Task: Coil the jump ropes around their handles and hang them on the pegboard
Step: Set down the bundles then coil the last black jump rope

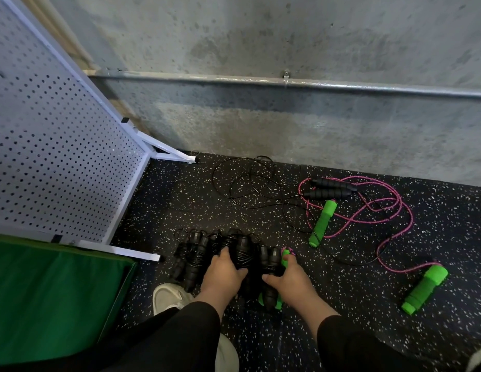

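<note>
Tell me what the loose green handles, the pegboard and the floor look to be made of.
Green handles: likely foam, matte and ribbed. Pegboard: probably painted metal, white, evenly punched with holes. Floor: looks like rubber gym matting, black with pale flecks.

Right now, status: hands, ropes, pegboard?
Left hand and right hand on coiled black bundles. Pink rope and black rope loose on floor. Pegboard bare, nothing hung.

Pegboard [46,135] cropped top, left; hands hide coiled bundle [271,267] middle.
</note>
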Tool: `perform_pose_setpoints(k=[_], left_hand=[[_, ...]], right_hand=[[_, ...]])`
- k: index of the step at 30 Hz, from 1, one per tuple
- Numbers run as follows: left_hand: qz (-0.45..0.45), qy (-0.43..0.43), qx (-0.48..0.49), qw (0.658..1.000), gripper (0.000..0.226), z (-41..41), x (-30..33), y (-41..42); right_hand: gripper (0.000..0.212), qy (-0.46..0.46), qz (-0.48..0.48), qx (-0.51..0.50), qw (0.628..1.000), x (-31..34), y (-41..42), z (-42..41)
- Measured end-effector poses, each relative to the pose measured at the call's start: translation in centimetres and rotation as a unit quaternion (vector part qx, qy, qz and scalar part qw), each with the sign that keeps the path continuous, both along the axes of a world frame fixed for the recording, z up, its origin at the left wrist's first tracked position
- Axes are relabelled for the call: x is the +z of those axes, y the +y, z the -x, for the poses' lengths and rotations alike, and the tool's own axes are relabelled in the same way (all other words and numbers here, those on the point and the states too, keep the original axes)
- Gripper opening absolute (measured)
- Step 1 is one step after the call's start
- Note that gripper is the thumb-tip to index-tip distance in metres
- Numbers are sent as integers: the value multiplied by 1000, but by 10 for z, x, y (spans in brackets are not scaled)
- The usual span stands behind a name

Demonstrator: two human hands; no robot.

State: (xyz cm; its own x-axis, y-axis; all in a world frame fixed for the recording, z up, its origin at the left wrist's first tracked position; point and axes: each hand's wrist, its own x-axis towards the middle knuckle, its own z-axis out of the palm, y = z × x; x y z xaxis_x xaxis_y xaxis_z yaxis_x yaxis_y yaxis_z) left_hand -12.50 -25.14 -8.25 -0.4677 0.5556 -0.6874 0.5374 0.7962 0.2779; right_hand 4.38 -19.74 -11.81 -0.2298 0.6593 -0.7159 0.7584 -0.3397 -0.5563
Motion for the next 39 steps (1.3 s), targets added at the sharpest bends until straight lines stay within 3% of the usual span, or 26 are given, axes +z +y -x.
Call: perform_pose_setpoints(k=[4, 9, 15, 20, 29, 33, 39], left_hand=[[-9, 6, 3, 1000, 84, -1, 1, 2], [7, 14, -34, 999, 58, -2, 5, 2], [29, 99, -86, 991, 64, -5, 6, 3], [79, 17, -44, 996, 66, 3, -4, 9], [47, 12, -14, 999, 43, 1, -4, -16], [23, 5, 7, 1000, 60, 2, -4, -26], [22, -15, 8, 1000, 94, 1, -5, -19]], right_hand=[[82, 0, -6, -2, 1000, -1, 1, -1], [83, 10, 10, -3, 1000, -6, 2, -3], [75, 25, 28, -22, 999, -7, 1, -2], [73, 32, 58, -62, 996, -13, 0, -1], [60, 48, 82, -78, 992, -10, -16, -14], [67, 18, 57, -14, 998, -5, -26, -16], [71, -11, 9, -13, 1000, -4, -23, -13]])
